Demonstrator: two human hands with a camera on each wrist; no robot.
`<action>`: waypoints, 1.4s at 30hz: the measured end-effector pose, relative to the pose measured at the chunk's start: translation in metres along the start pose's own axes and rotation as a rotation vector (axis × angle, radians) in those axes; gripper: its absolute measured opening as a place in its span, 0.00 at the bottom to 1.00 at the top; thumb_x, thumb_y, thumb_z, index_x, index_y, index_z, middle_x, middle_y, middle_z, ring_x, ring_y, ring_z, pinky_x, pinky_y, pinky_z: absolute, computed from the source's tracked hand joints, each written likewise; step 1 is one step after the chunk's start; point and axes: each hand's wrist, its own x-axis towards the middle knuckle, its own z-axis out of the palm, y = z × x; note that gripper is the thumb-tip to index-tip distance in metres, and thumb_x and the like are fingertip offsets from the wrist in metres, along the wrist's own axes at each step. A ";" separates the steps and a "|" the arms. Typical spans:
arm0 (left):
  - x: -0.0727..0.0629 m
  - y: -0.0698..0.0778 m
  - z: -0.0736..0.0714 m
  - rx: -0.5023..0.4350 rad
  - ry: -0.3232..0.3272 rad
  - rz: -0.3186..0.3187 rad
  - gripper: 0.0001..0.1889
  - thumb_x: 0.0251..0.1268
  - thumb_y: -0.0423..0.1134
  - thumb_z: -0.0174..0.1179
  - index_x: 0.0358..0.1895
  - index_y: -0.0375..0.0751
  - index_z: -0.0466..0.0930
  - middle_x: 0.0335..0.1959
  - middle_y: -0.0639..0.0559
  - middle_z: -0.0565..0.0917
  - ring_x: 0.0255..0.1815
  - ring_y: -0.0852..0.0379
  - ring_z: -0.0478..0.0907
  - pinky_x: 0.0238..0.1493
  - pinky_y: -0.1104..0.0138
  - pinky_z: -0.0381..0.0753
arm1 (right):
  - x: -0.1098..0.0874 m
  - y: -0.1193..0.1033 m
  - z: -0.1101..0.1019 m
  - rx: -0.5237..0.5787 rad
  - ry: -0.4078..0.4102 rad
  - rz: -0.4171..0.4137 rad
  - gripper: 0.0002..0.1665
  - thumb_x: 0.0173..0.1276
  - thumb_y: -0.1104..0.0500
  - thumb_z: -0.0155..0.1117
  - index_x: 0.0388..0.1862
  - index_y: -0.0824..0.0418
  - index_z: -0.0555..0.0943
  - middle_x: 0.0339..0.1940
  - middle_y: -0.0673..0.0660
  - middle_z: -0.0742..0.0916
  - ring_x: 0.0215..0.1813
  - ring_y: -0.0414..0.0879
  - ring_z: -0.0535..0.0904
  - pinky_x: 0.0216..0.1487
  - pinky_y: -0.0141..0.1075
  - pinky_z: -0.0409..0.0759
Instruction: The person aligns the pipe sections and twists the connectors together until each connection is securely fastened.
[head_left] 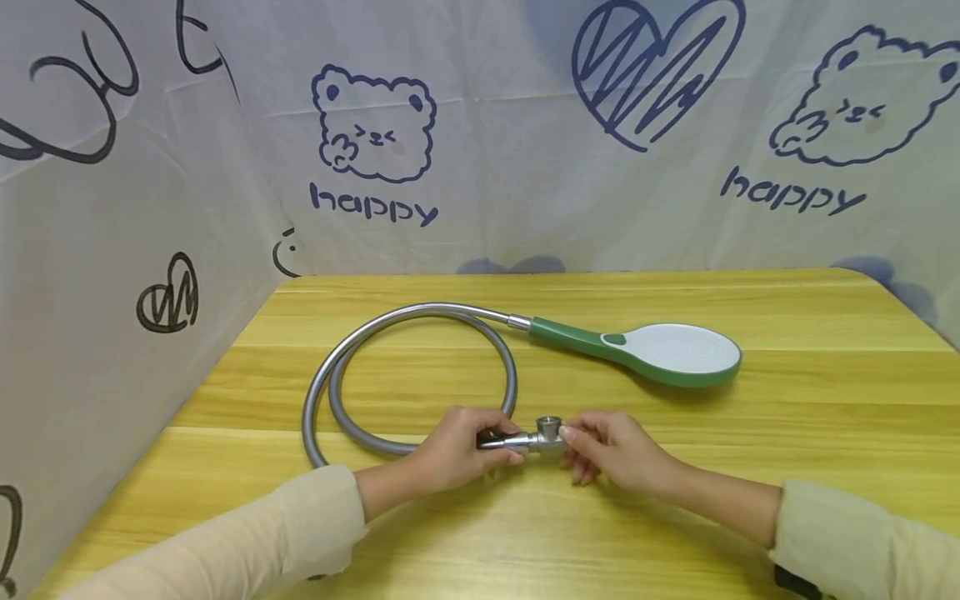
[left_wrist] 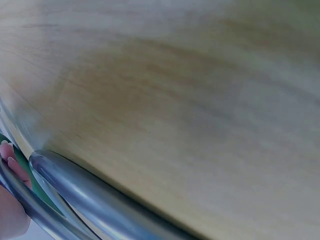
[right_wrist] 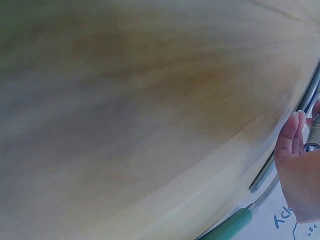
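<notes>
Near the table's front, my left hand grips the chrome end connector of a grey metal shower hose. A small metal pipe fitting with an upward-facing round opening sits at that connector's end. From the other side, my right hand pinches the fitting between thumb and fingers. The hose loops behind the left hand and runs to a green and white shower head lying beyond both hands. In the right wrist view the fitting shows beside the right hand.
All this is on a wood-grain table. White cloth with drawn bears and hearts hangs behind and along the left side. In the left wrist view the hose crosses the lower corner.
</notes>
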 end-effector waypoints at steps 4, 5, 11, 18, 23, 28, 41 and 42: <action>0.001 0.000 0.000 0.001 0.000 -0.012 0.09 0.53 0.32 0.66 0.37 0.32 0.81 0.31 0.44 0.85 0.23 0.70 0.73 0.23 0.75 0.77 | 0.001 0.000 0.000 0.026 0.007 0.003 0.20 0.73 0.59 0.49 0.48 0.80 0.71 0.31 0.69 0.85 0.26 0.42 0.82 0.29 0.35 0.83; 0.002 0.000 0.000 0.002 0.000 -0.016 0.09 0.53 0.32 0.66 0.37 0.33 0.81 0.31 0.44 0.85 0.22 0.69 0.73 0.23 0.75 0.77 | 0.001 0.000 -0.001 0.034 0.004 -0.001 0.21 0.73 0.60 0.50 0.50 0.80 0.69 0.31 0.68 0.84 0.26 0.43 0.82 0.30 0.35 0.83; 0.003 0.001 -0.001 0.010 0.004 -0.023 0.09 0.53 0.32 0.67 0.37 0.34 0.82 0.32 0.45 0.85 0.24 0.69 0.73 0.25 0.75 0.77 | 0.001 0.003 -0.004 0.006 -0.049 -0.077 0.22 0.66 0.65 0.58 0.51 0.79 0.66 0.32 0.69 0.83 0.28 0.41 0.81 0.31 0.35 0.82; 0.003 -0.001 0.000 0.009 0.009 -0.008 0.08 0.53 0.32 0.67 0.36 0.34 0.81 0.32 0.45 0.85 0.25 0.70 0.73 0.26 0.76 0.77 | 0.001 0.004 -0.003 -0.083 0.006 -0.127 0.16 0.63 0.66 0.62 0.46 0.76 0.72 0.37 0.66 0.83 0.33 0.37 0.79 0.33 0.32 0.81; 0.003 0.000 0.000 0.000 0.009 -0.029 0.08 0.52 0.32 0.67 0.35 0.35 0.81 0.32 0.45 0.85 0.25 0.69 0.74 0.25 0.76 0.76 | 0.001 0.002 -0.002 -0.132 0.058 -0.167 0.16 0.62 0.67 0.63 0.45 0.74 0.72 0.39 0.65 0.82 0.35 0.35 0.78 0.34 0.29 0.80; 0.003 -0.001 0.001 0.000 0.009 -0.013 0.08 0.52 0.32 0.67 0.35 0.35 0.81 0.33 0.45 0.85 0.26 0.70 0.75 0.27 0.76 0.77 | 0.001 0.002 0.001 -0.169 0.102 -0.200 0.14 0.60 0.68 0.63 0.43 0.73 0.74 0.40 0.65 0.83 0.37 0.35 0.78 0.38 0.29 0.80; 0.003 -0.002 0.001 -0.004 0.012 0.003 0.08 0.53 0.32 0.67 0.35 0.34 0.80 0.33 0.43 0.85 0.27 0.69 0.75 0.27 0.76 0.77 | 0.001 0.003 0.005 -0.101 0.169 -0.282 0.16 0.54 0.74 0.65 0.41 0.73 0.71 0.37 0.65 0.81 0.36 0.33 0.77 0.38 0.29 0.80; 0.003 -0.002 0.001 -0.005 0.011 0.005 0.08 0.53 0.32 0.67 0.35 0.34 0.80 0.33 0.43 0.85 0.26 0.70 0.74 0.26 0.76 0.77 | 0.002 0.003 0.005 -0.100 0.167 -0.290 0.16 0.54 0.74 0.65 0.41 0.73 0.71 0.37 0.65 0.81 0.36 0.33 0.77 0.38 0.29 0.80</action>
